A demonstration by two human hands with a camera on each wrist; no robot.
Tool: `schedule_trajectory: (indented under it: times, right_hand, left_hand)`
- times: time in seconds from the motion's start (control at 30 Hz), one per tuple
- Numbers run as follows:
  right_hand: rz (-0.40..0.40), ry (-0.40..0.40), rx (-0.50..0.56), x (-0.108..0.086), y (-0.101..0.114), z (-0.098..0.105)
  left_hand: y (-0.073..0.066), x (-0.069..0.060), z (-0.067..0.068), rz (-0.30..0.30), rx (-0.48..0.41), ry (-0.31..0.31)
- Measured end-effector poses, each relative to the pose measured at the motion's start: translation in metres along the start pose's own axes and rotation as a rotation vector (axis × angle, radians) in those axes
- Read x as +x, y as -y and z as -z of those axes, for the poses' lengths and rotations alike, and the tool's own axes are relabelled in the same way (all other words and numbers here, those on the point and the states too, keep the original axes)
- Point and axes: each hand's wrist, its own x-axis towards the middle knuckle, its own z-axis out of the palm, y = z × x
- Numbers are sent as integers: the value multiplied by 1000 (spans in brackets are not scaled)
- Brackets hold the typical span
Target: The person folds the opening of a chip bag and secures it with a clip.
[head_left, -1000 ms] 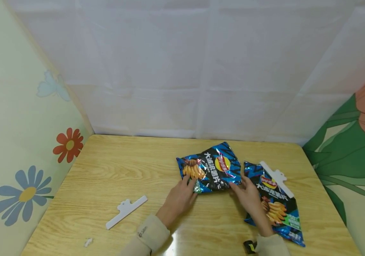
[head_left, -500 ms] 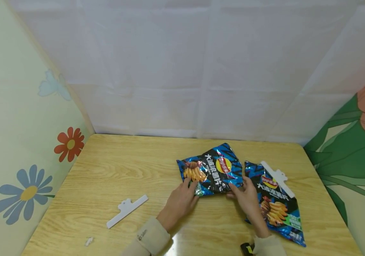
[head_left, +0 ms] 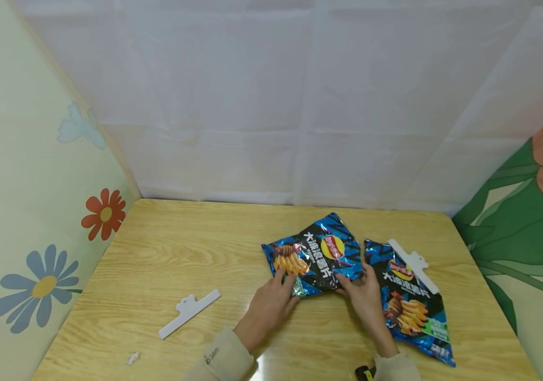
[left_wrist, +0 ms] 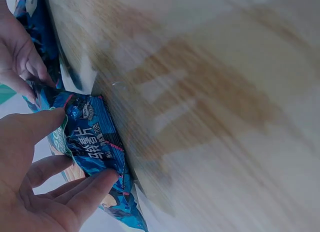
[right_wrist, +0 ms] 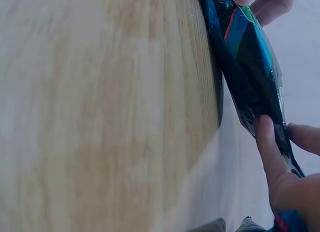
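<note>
Slightly lower in the frame than before, the held chip bag (head_left: 316, 254) is right of lower centre. The left hand (head_left: 267, 304) and right hand (head_left: 365, 297) pinch its near edge. Probably it is light, soft, slippery, with breakable contents; edges suit holding. Wooden table (head_left: 195, 243) is below, white sheet (head_left: 252, 106) behind.

Before me the counter (head_left: 195, 238), topped in yellowish wood grain, bears a white clip (head_left: 190, 314) lying slantwise on my left, a small white scrap (head_left: 132, 359) nearer to me, and, on my right, a blue-and-black chip bag (head_left: 411, 315) lying face up, its red-and-yellow logo (head_left: 401, 271) toward the far edge.
</note>
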Motion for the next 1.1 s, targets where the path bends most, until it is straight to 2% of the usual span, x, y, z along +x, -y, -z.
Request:
schedule_trajectory:
  times: [0.4, 0.67, 0.83, 1.1]
  right_hand:
    - [32, -21, -33, -3, -3, -2]
    - [40, 5, -66, -3, -2, 0]
    - [53, 17, -39, -5, -2, 0]
    - [74, 55, -26, -7, -3, 1]
  left_hand:
    - [-2, -4, -2, -1, -41, -30]
    - [4, -4, 4, 11, -61, -34]
    - [8, -2, 7, 29, -75, -35]
    - [16, 2, 9, 25, -39, -83]
